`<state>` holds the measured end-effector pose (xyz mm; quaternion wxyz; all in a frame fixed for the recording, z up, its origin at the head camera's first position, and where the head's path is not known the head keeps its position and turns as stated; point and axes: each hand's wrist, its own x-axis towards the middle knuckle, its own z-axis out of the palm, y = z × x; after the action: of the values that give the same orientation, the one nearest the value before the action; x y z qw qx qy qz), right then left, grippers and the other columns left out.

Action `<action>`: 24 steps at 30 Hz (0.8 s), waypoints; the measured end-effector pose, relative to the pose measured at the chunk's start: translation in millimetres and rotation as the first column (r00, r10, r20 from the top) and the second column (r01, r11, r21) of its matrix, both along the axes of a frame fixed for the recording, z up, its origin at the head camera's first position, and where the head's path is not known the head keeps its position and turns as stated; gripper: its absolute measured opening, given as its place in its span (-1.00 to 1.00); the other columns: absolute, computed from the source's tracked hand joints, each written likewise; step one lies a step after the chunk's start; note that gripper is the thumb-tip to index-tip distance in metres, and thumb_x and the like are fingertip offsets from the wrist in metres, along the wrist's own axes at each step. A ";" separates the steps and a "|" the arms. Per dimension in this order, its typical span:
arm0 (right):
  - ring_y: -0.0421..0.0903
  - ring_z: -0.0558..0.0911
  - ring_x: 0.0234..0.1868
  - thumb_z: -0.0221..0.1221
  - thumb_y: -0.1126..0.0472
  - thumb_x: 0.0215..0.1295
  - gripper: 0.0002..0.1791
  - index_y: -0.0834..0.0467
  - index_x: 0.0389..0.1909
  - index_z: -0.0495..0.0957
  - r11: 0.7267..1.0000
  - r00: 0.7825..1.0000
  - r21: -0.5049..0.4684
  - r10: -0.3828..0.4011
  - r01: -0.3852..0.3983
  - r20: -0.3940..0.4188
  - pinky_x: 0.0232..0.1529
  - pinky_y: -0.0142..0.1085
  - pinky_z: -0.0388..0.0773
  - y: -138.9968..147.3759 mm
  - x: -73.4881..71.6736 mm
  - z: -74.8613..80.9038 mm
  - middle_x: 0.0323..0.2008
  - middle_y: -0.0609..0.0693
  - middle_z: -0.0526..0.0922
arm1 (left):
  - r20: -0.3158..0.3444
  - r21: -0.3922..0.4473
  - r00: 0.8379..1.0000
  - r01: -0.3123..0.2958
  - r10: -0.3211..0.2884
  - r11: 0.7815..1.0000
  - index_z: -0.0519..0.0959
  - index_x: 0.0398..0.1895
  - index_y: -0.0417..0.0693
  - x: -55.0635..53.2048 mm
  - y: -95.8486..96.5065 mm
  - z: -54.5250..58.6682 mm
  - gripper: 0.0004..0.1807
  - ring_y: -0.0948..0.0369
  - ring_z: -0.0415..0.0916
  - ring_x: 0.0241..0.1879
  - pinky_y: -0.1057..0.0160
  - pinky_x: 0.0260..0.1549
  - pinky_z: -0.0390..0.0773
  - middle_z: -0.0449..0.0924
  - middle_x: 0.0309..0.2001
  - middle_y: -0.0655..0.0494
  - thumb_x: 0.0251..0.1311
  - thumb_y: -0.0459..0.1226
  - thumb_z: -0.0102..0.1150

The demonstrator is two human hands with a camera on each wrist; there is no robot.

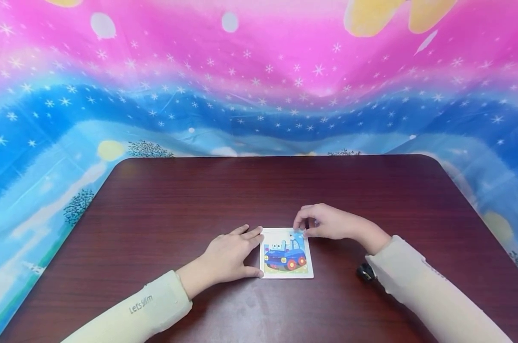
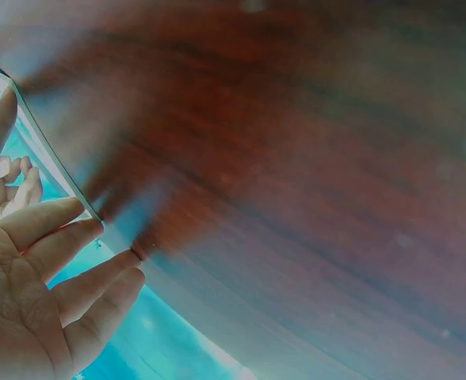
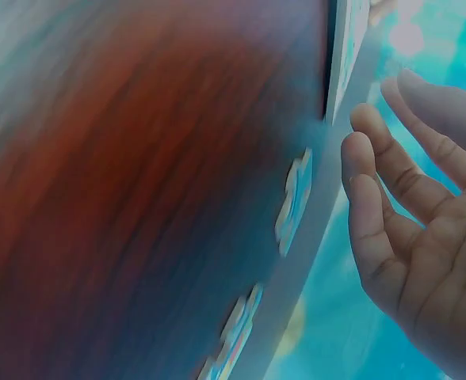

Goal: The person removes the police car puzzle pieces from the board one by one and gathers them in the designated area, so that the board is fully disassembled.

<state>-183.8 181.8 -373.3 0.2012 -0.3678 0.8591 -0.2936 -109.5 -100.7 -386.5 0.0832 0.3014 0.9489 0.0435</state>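
- White-bordered picture board (image 1: 309,267) lying flat on the table (image 1: 198,190), blue cartoon car (image 1: 281,259) printed across it
- Left hand (image 1: 229,255) has its fingers spread, fingertips and thumb against the board's left edge
- Right hand (image 1: 327,221) is up at the top right corner, fingers bent, can't tell if they're pinching anything tbh
- Couple of bumpy-edged pieces (image 3: 295,206) on the tabletop too, from the right wrist cam
- Pale sleeves (image 1: 160,300) on both arms, pink-and-blue starry cloth (image 1: 259,85) behind it all

Two hands (image 1: 230,257) (image 1: 329,222), one picture board (image 1: 286,255)
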 end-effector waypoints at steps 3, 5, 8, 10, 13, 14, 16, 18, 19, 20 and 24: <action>-0.22 0.51 -0.33 0.29 0.36 0.25 -0.78 0.07 -0.11 0.66 1.000 1.000 0.008 0.027 -0.027 0.012 -0.27 -0.40 0.56 -8.2 1.5 -1.2 -0.18 -0.04 0.62 | 0.008 0.004 1.000 -0.003 0.003 1.000 0.45 0.37 0.04 0.0 0.1 0.1 -0.09 -0.02 0.32 0.43 -0.09 0.04 0.62 0.34 0.45 0.15 -0.01 0.30 0.34; -0.22 0.50 -0.35 0.30 0.36 0.24 -0.77 0.05 -0.12 0.66 0.999 0.999 0.019 0.041 -0.041 0.019 -0.27 -0.40 0.56 -12.4 2.3 -2.1 -0.16 -0.03 0.60 | 0.012 0.004 1.000 -0.005 0.005 1.000 0.45 0.37 0.04 -0.1 0.1 0.2 -0.09 -0.02 0.31 0.43 -0.09 0.05 0.62 0.35 0.45 0.14 -0.01 0.30 0.34; -0.23 0.48 -0.35 0.31 0.36 0.23 -0.78 0.02 -0.15 0.67 0.997 0.998 0.034 0.062 -0.063 0.024 -0.27 -0.39 0.54 -16.9 3.2 -4.1 -0.14 -0.03 0.56 | 0.012 0.007 1.000 -0.005 0.005 1.000 0.45 0.37 0.03 -0.8 -0.1 0.6 -0.09 -0.03 0.32 0.43 -0.08 0.05 0.62 0.35 0.45 0.13 0.00 0.29 0.34; -0.23 0.47 -0.35 0.32 0.36 0.22 -0.77 0.00 -0.16 0.67 0.996 0.997 0.049 0.076 -0.077 0.025 -0.27 -0.39 0.53 -18.9 4.2 -4.8 -0.14 -0.04 0.54 | 0.008 0.010 1.000 -0.002 0.002 1.000 0.45 0.37 0.03 -1.1 -0.3 0.4 -0.09 -0.03 0.32 0.43 -0.07 0.04 0.62 0.36 0.45 0.13 -0.01 0.29 0.34; -0.23 0.48 -0.34 0.34 0.36 0.19 -0.74 -0.01 -0.15 0.66 0.993 0.995 0.080 0.086 -0.090 0.044 -0.25 -0.40 0.54 -20.6 6.2 -5.0 -0.12 -0.05 0.49 | 0.000 0.013 1.000 0.003 -0.003 1.000 0.46 0.36 0.04 -1.4 -0.5 -0.6 -0.10 -0.03 0.34 0.42 -0.06 0.03 0.63 0.37 0.44 0.12 -0.01 0.29 0.35; -0.23 0.49 -0.34 0.34 0.37 0.18 -0.73 -0.02 -0.15 0.65 0.991 0.995 0.092 0.088 -0.092 0.049 -0.24 -0.40 0.55 -21.1 7.0 -4.8 -0.11 -0.05 0.47 | -0.002 0.013 1.000 0.004 -0.004 1.000 0.46 0.36 0.04 -1.4 -0.7 -1.1 -0.10 -0.03 0.34 0.42 -0.05 0.03 0.64 0.37 0.44 0.12 -0.01 0.29 0.35; -0.21 0.49 -0.33 0.36 0.37 0.16 -0.71 -0.03 -0.16 0.64 0.989 0.994 0.113 0.089 -0.095 0.055 -0.23 -0.41 0.55 -21.8 8.3 -4.2 -0.11 -0.05 0.45 | -0.004 0.013 1.000 0.005 -0.005 1.000 0.46 0.36 0.04 -1.5 -0.7 -1.6 -0.10 -0.03 0.34 0.41 -0.06 0.02 0.64 0.38 0.44 0.12 -0.02 0.29 0.35; -0.19 0.50 -0.32 0.37 0.37 0.16 -0.71 -0.04 -0.18 0.62 0.987 0.995 0.129 0.085 -0.091 0.051 -0.22 -0.41 0.55 -22.6 9.3 -3.7 -0.12 -0.06 0.44 | -0.007 0.013 1.000 0.005 -0.005 1.000 0.46 0.36 0.03 -1.6 -0.8 -1.9 -0.10 -0.03 0.35 0.41 -0.06 0.01 0.64 0.38 0.44 0.12 -0.02 0.29 0.35; -0.18 0.50 -0.31 0.37 0.37 0.15 -0.71 -0.04 -0.19 0.62 0.987 0.995 0.133 0.084 -0.090 0.047 -0.22 -0.41 0.54 -23.0 9.7 -3.5 -0.12 -0.06 0.43 | -0.009 0.013 1.000 0.006 -0.006 1.000 0.46 0.36 0.03 -1.6 -0.8 -2.0 -0.09 -0.03 0.35 0.41 -0.06 0.01 0.64 0.38 0.44 0.12 -0.02 0.29 0.35; -0.17 0.50 -0.31 0.37 0.37 0.15 -0.72 -0.04 -0.20 0.61 0.987 0.996 0.136 0.084 -0.089 0.043 -0.22 -0.41 0.54 -23.3 9.9 -3.4 -0.13 -0.06 0.43 | -0.010 0.013 1.000 0.006 -0.006 1.000 0.46 0.36 0.03 -1.7 -0.8 -2.0 -0.09 -0.03 0.35 0.41 -0.06 0.01 0.64 0.38 0.44 0.12 -0.02 0.29 0.35; -0.15 0.48 -0.27 0.38 0.36 0.14 -0.72 -0.05 -0.22 0.61 0.986 0.996 0.142 0.082 -0.086 0.036 -0.20 -0.38 0.55 -24.0 9.2 -4.3 -0.14 -0.07 0.43 | -0.015 0.013 1.000 0.008 -0.007 1.000 0.46 0.36 0.06 -1.7 -1.3 -2.0 -0.10 -0.03 0.35 0.41 -0.06 0.00 0.65 0.37 0.44 0.13 -0.02 0.30 0.35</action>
<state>-174.6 157.8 -377.6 0.2520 -0.3839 0.8587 -0.2277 -111.3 -101.9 -388.5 0.0742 0.3058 0.9480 0.0468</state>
